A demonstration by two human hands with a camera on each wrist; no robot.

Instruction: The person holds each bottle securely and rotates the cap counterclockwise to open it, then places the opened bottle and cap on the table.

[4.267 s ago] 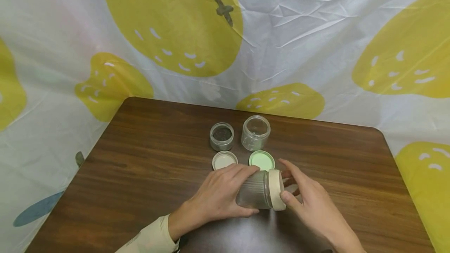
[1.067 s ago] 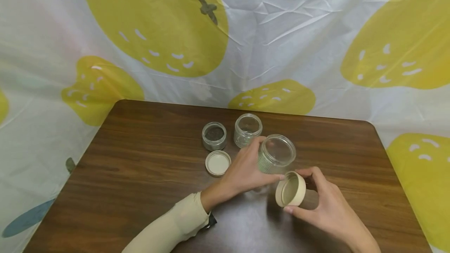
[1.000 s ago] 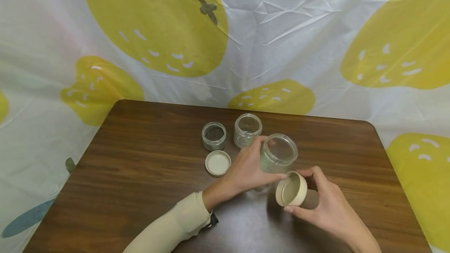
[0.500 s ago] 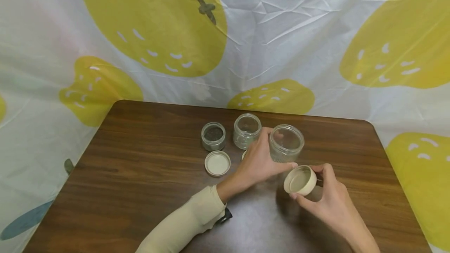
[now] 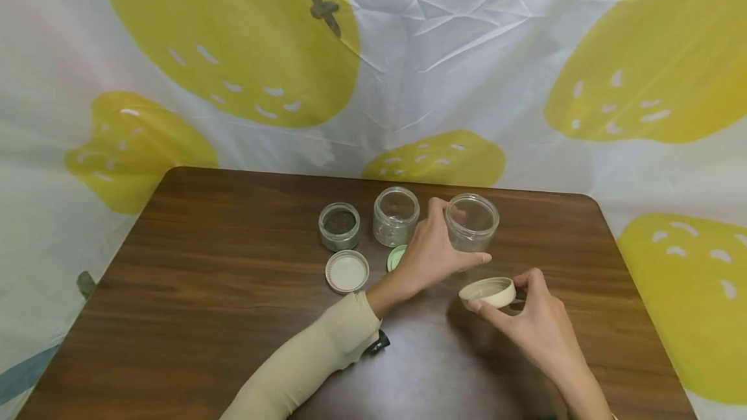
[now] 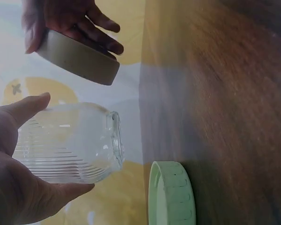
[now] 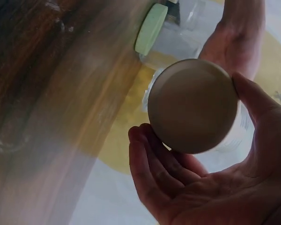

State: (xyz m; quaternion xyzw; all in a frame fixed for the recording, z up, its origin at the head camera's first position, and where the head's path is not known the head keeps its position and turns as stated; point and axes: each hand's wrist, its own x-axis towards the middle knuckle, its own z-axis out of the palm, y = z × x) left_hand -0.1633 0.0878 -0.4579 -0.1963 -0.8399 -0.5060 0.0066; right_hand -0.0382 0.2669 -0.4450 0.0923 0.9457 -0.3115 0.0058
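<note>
In the head view my left hand [image 5: 432, 251] holds a clear glass jar [image 5: 471, 238] upright with its mouth uncovered, near the back of the table. Its thumb lies across the front and the fingers go round the far side. Faint ribs show on this jar [image 6: 68, 145] in the left wrist view. My right hand [image 5: 543, 323] pinches a cream jar lid [image 5: 496, 300] between thumb and fingers, nearer the front, with the hollow side facing up. The smooth outer face of that lid [image 7: 192, 108] fills the middle of the right wrist view.
Left of the held jar stand another open clear jar [image 5: 385, 225] and a shorter jar [image 5: 338, 240], dark inside. A cream lid [image 5: 347, 272] lies hollow side up in front; my left hand partly covers a green lid [image 5: 395, 258]. Behind the brown table [image 5: 233, 264] hangs a lemon-print cloth [image 5: 432, 83].
The cream lid has come off the jar, which was tilted on its side and now stands upright, farther back beside the others. My right hand has turned the lid's hollow side upward.
</note>
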